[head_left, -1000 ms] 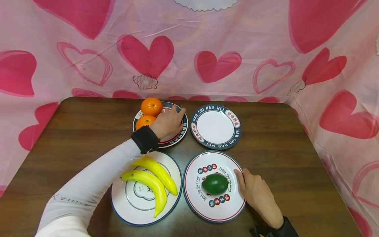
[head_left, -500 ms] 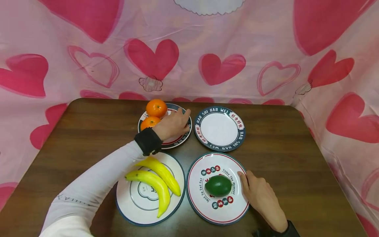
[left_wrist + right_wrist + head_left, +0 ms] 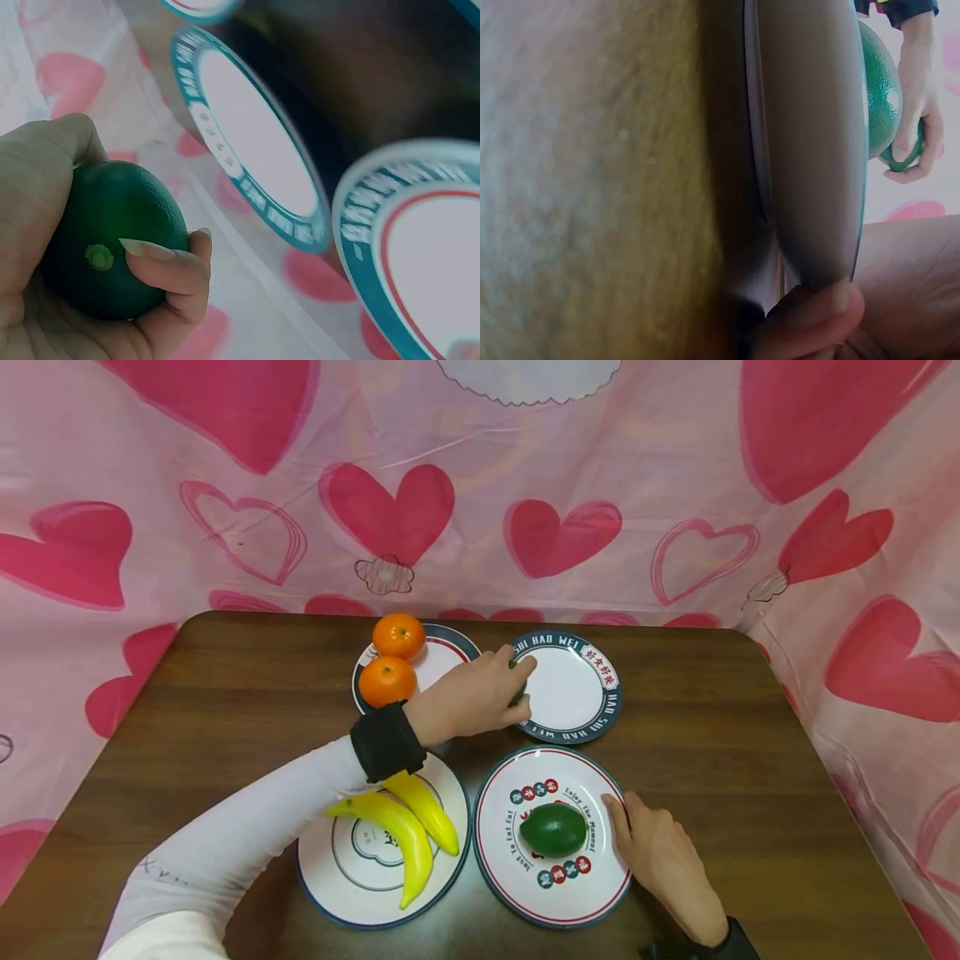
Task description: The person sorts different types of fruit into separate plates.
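Observation:
My left hand (image 3: 480, 695) grips a dark green avocado (image 3: 112, 232) above the gap between the two back plates. In the left wrist view its thumb and fingers curl round the fruit, and a pale stem end shows. From the head view most of this avocado is hidden by the hand. My right hand (image 3: 658, 856) pinches the right rim of the front right plate (image 3: 498, 868), fingertip (image 3: 821, 311) beneath the edge. Another avocado (image 3: 553, 830) lies on that plate. On the back left plate (image 3: 457, 642) sit two oranges, one orange (image 3: 399, 637) behind the other orange (image 3: 387, 682).
A dark-rimmed plate (image 3: 570, 689) with a bare white middle stands at the back right. Two bananas (image 3: 405, 839) lie on the front left plate (image 3: 318, 877), under my left forearm. A pink heart-print cloth (image 3: 465, 460) hangs behind the wooden table (image 3: 750, 777).
My left hand has lifted the avocado off the back left plate and moved right, toward the back right plate. My right hand keeps its place on the rim. The head view has shifted slightly.

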`<action>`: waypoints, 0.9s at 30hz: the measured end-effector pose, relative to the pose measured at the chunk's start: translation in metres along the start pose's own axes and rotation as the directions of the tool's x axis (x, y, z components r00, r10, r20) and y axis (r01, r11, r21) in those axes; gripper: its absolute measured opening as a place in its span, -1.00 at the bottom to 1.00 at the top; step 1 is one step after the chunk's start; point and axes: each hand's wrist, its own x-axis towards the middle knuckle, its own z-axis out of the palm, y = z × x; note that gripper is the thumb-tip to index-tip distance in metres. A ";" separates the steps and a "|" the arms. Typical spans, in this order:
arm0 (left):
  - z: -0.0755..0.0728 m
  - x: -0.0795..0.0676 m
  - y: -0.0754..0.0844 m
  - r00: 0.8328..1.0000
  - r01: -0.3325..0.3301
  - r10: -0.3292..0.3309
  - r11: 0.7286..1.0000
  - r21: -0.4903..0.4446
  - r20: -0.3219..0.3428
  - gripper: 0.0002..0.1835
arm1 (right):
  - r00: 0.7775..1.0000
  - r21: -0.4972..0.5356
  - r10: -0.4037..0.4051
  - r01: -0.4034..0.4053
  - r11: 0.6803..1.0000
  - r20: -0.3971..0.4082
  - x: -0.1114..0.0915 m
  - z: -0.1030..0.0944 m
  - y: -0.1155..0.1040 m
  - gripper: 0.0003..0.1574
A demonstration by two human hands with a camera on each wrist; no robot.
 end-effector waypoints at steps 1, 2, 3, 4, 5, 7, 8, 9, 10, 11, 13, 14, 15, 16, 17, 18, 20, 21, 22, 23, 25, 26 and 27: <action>0.000 0.000 0.004 1.000 -0.020 0.020 1.000 0.019 -0.001 -0.41 | 1.000 -0.002 0.001 -0.001 1.000 0.003 0.000 0.000 0.000 -0.23; 0.001 -0.001 0.009 0.999 -0.034 0.034 0.999 0.037 0.002 -0.42 | 1.000 -0.005 0.004 -0.004 1.000 0.006 0.000 0.000 0.000 -0.23; 0.002 -0.001 0.013 0.999 -0.048 0.048 0.997 0.058 0.007 -0.42 | 1.000 -0.007 0.009 -0.009 1.000 0.010 0.000 0.000 0.000 -0.23; 0.003 -0.002 0.017 0.998 -0.061 0.060 0.995 0.075 0.014 -0.43 | 1.000 -0.008 0.012 -0.012 1.000 0.015 0.001 0.000 -0.001 -0.22; 0.004 -0.003 0.021 0.997 -0.073 0.072 0.993 0.090 0.021 -0.44 | 1.000 -0.011 0.018 -0.018 1.000 0.019 0.001 0.000 -0.001 -0.23; 0.008 -0.004 0.030 0.995 -0.099 0.095 0.989 0.112 0.038 -0.47 | 0.999 -0.017 0.026 -0.026 1.000 0.025 0.001 0.000 -0.001 -0.24; 0.010 -0.005 0.033 0.993 -0.114 0.110 0.987 0.117 0.046 -0.48 | 0.999 -0.018 0.029 -0.028 0.999 0.027 0.001 -0.001 -0.001 -0.24; 0.012 -0.006 0.037 0.991 -0.129 0.124 0.985 0.118 0.048 -0.49 | 0.999 -0.020 0.029 -0.029 0.999 0.029 0.001 -0.001 -0.001 -0.24; 0.014 -0.008 0.040 0.989 -0.144 0.139 0.982 0.122 0.050 -0.50 | 0.999 -0.021 0.027 -0.026 0.999 0.027 0.001 0.000 -0.001 -0.24; 0.015 -0.009 0.044 0.987 -0.158 0.152 0.980 0.125 0.052 -0.50 | 0.999 -0.021 0.024 -0.024 0.999 0.026 0.001 0.000 -0.001 -0.25; 0.017 -0.010 0.049 0.983 -0.178 0.172 0.978 0.111 0.065 -0.48 | 1.000 -0.019 0.018 -0.017 1.000 0.024 0.001 0.000 -0.001 -0.24; 0.017 -0.011 0.051 0.981 -0.184 0.178 0.978 0.099 0.073 -0.48 | 1.000 -0.018 0.013 -0.013 1.000 0.022 0.001 0.000 -0.001 -0.23; 0.018 -0.012 0.054 0.980 -0.187 0.181 0.979 0.080 0.080 -0.47 | 1.000 -0.017 0.011 -0.011 1.000 0.020 0.001 0.000 0.000 -0.24; 0.018 -0.012 0.056 0.978 -0.191 0.184 0.980 0.064 0.094 -0.45 | 1.000 -0.015 0.009 -0.009 1.000 0.018 0.001 0.000 0.000 -0.24; 0.018 -0.012 0.057 0.977 -0.190 0.185 0.981 0.039 0.108 -0.44 | 1.000 -0.013 0.010 -0.009 1.000 0.019 0.001 0.000 -0.001 -0.24; 0.019 -0.012 0.059 0.975 -0.187 0.184 0.982 0.011 0.125 -0.44 | 1.000 -0.011 0.010 -0.010 1.000 0.018 0.001 0.000 -0.001 -0.24; 0.021 -0.012 0.062 0.970 -0.187 0.188 0.982 -0.025 0.151 -0.45 | 1.000 -0.009 0.010 -0.010 1.000 0.016 0.001 -0.001 -0.001 -0.25; 0.023 -0.012 0.063 0.968 -0.189 0.193 0.981 -0.038 0.163 -0.46 | 1.000 -0.007 0.011 -0.011 1.000 0.016 0.001 -0.001 -0.001 -0.25; 0.025 -0.012 0.064 0.965 -0.193 0.197 0.980 -0.043 0.174 -0.47 | 1.000 -0.007 0.012 -0.012 1.000 0.017 0.001 0.000 -0.001 -0.25; 0.027 -0.012 0.065 0.962 -0.196 0.201 0.979 -0.049 0.185 -0.49 | 1.000 -0.004 0.014 -0.013 1.000 0.019 0.001 0.000 -0.001 -0.25; 0.033 -0.012 0.067 0.957 -0.197 0.205 0.979 -0.060 0.205 -0.51 | 1.000 0.001 0.016 -0.016 1.000 0.024 0.001 0.000 -0.001 -0.25; 0.036 -0.012 0.067 0.954 -0.200 0.209 0.978 -0.063 0.214 -0.52 | 1.000 0.002 0.017 -0.017 1.000 0.026 0.001 0.000 -0.001 -0.25; 0.039 -0.012 0.068 0.952 -0.200 0.211 0.977 -0.069 0.223 -0.51 | 0.999 0.004 0.018 -0.018 1.000 0.028 0.001 0.000 -0.001 -0.25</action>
